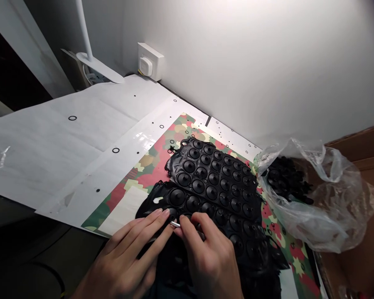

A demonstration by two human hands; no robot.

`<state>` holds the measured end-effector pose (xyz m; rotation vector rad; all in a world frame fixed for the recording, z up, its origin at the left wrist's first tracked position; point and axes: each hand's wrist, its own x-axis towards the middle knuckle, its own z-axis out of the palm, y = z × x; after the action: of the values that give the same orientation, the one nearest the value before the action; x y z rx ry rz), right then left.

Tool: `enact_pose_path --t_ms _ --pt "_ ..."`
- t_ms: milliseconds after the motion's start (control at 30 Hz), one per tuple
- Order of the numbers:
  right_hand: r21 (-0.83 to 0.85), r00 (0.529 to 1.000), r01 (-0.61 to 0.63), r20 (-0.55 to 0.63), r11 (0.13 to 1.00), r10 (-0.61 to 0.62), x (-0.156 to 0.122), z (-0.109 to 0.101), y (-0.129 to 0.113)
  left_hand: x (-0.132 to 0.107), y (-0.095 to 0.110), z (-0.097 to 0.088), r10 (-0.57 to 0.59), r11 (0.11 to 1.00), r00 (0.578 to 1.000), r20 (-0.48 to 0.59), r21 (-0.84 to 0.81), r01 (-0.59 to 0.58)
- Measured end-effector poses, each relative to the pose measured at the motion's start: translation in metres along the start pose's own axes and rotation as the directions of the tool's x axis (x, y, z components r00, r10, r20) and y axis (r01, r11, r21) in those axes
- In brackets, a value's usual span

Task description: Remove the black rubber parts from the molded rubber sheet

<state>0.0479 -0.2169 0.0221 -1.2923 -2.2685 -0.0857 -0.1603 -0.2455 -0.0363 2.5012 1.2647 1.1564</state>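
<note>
A black rubber sheet (213, 177) with rows of moulded round, cone-centred pieces lies in front of me, its edges ragged. My left hand (127, 253) rests on its near left edge, fingers stretched out and apart, the tips beside one round piece. In my right hand (208, 253) a slim metal tool (175, 224) is pinched between thumb and fingers. Its silvery tip points left, touching or almost touching the sheet near my left index finger. Most of the tool is hidden by my fingers, so its kind is unclear.
Under the sheet is a camouflage-patterned mat (152, 153) on a white-covered table (81, 141), with small black rings scattered about. At right, a clear plastic bag (339, 207) holding black pieces (285, 178) stands by a cardboard box (370, 178). A lamp base (99, 68) stands at back left.
</note>
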Motion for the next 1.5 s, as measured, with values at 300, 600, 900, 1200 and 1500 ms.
enact_pose_path --t_ms 300,600,900,1200,1500 --pt "-0.123 0.994 0.08 0.08 0.989 -0.07 0.001 -0.003 0.004 0.006 -0.001 -0.004 0.007 1.0 1.0 0.013 0.006 -0.007" --pt "-0.133 0.985 0.154 0.094 0.979 -0.143 0.005 -0.006 0.006 0.006 0.0 -0.003 -0.006 1.0 1.0 -0.008 -0.005 0.006" --pt "-0.025 0.987 0.156 -0.03 0.987 -0.157 0.003 0.001 0.006 0.008 0.001 -0.005 0.009 1.0 1.0 0.004 0.015 -0.009" --pt "0.034 0.966 -0.185 -0.179 0.982 0.188 0.018 -0.014 0.026 0.006 -0.001 -0.004 0.01 0.999 1.0 0.012 0.034 -0.011" --pt "-0.043 0.972 -0.23 0.043 0.972 0.231 0.013 -0.054 0.063 -0.002 -0.01 0.002 0.06 0.996 0.998 0.018 0.071 -0.062"
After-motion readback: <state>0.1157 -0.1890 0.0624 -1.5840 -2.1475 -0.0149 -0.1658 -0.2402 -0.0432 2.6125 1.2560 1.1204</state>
